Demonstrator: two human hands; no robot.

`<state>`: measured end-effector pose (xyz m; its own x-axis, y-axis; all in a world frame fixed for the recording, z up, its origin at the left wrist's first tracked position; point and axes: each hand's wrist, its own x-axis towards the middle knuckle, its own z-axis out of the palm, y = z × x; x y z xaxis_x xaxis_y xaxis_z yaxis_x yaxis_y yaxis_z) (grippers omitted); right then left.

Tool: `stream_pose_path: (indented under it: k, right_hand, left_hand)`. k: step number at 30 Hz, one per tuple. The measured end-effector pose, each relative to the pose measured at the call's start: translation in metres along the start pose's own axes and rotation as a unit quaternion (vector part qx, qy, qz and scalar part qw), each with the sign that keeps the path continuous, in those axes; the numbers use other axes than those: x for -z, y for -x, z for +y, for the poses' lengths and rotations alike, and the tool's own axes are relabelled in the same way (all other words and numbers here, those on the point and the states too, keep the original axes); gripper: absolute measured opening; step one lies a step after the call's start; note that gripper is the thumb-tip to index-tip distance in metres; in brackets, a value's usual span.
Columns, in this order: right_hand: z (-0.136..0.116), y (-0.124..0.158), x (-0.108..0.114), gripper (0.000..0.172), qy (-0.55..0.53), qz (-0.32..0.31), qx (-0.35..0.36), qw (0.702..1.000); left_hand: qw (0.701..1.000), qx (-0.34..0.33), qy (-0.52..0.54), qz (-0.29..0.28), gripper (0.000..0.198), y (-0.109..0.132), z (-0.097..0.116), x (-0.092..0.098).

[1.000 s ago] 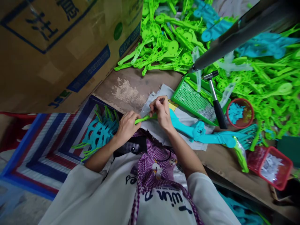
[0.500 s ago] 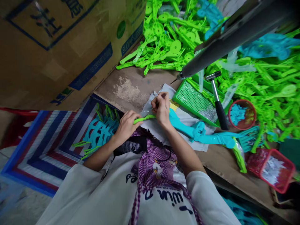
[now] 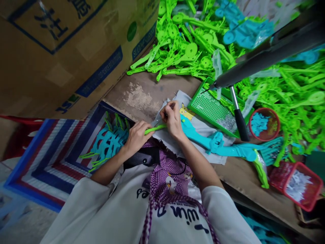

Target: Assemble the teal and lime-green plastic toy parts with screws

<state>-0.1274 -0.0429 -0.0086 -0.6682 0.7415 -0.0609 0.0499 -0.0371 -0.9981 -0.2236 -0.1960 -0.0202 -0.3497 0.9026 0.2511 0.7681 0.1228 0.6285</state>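
Note:
My left hand (image 3: 138,136) grips a narrow bright green plastic strip (image 3: 157,128) that runs toward my other hand. My right hand (image 3: 173,118) is closed in a pinch above the strip's far end; whatever sits between its fingertips is too small to make out. A clear plastic piece (image 3: 155,121) shows beside the strip. To the right, a long blue plastic part (image 3: 194,133) lies on a grey cloth (image 3: 182,98), its near end partly behind my right hand. A green piece (image 3: 261,171) hangs at its far end.
An electric screwdriver (image 3: 236,69) slants over a green perforated tray (image 3: 203,106) and a hammer (image 3: 240,122). Red baskets (image 3: 265,135) hold small parts. Green parts (image 3: 188,51) pile up behind. A big carton (image 3: 83,57) and a striped bin (image 3: 58,162) stand left.
The screwdriver has swung right, its tip now over the green tray and its body covering the hammer head. Both hands stay nearly in place; my right fingers shift slightly left.

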Motion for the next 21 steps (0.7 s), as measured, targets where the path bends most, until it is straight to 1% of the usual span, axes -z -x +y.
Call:
stream_pose_path:
  k: [5, 7, 10, 14, 18, 21]
  right_hand:
    - [-0.0029, 0.0008, 0.0, 0.039, -0.045, 0.009, 0.003, 0.999]
    - [-0.0032, 0.0007, 0.0, 0.038, -0.066, 0.0, 0.005, 0.998]
    - [-0.0024, 0.0003, 0.0004, 0.036, -0.069, -0.019, 0.005, 0.997]
    - [-0.002, -0.0005, 0.0007, 0.038, -0.063, -0.026, -0.002, 0.998]
    - [-0.0033, -0.0017, -0.0001, 0.04, -0.062, -0.027, 0.001, 0.998]
    - [-0.0033, -0.0027, -0.0005, 0.037, -0.058, -0.02, 0.001, 0.998]
  left_hand:
    - [1.0, 0.002, 0.014, -0.001, 0.008, -0.0004, -0.0003, 0.0012]
    - [1.0, 0.006, 0.013, -0.002, 0.008, -0.0011, 0.0004, 0.0013]
    - [1.0, 0.001, 0.009, 0.009, 0.008, -0.0017, 0.001, -0.0004]
    - [1.0, -0.004, 0.001, 0.018, 0.009, -0.0014, 0.0005, -0.0027]
    - [1.0, 0.014, 0.002, -0.006, 0.009, -0.0016, 0.0005, -0.0014]
    - [0.999, 0.023, 0.012, -0.026, 0.01, -0.0029, 0.0009, 0.0005]
